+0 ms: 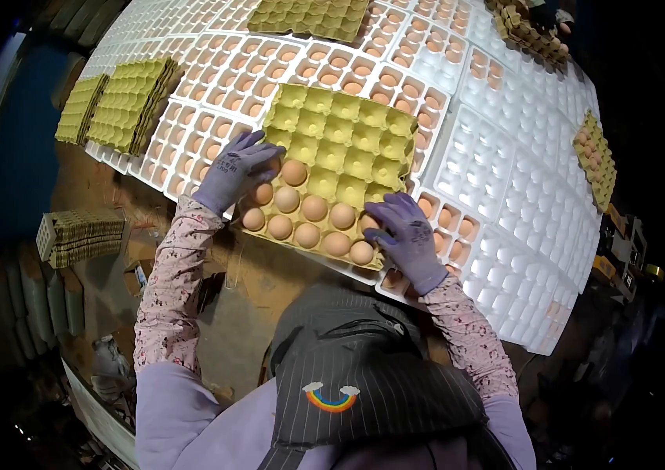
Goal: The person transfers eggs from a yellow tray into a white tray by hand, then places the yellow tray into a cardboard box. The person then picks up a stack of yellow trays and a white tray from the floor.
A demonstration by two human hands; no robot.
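A yellow pulp egg tray [340, 129] lies on the white trays, with brown eggs [314, 207] in its nearer rows and bare cups farther back. At its left side my left hand [236, 170], in a purple glove, has its fingers curled round an egg [273, 165] partly hidden by them. My right hand [409, 237], gloved the same way, is at the tray's right edge, fingers and thumb around another egg [369, 222].
White trays [477, 157] cover the large table, many holding eggs. Stacked yellow trays stand at the left [125, 110] and back [309, 17]. Egg-filled pulp trays [595, 157] are at the right edge. Another tray stack [85, 235] is beyond the table's left edge.
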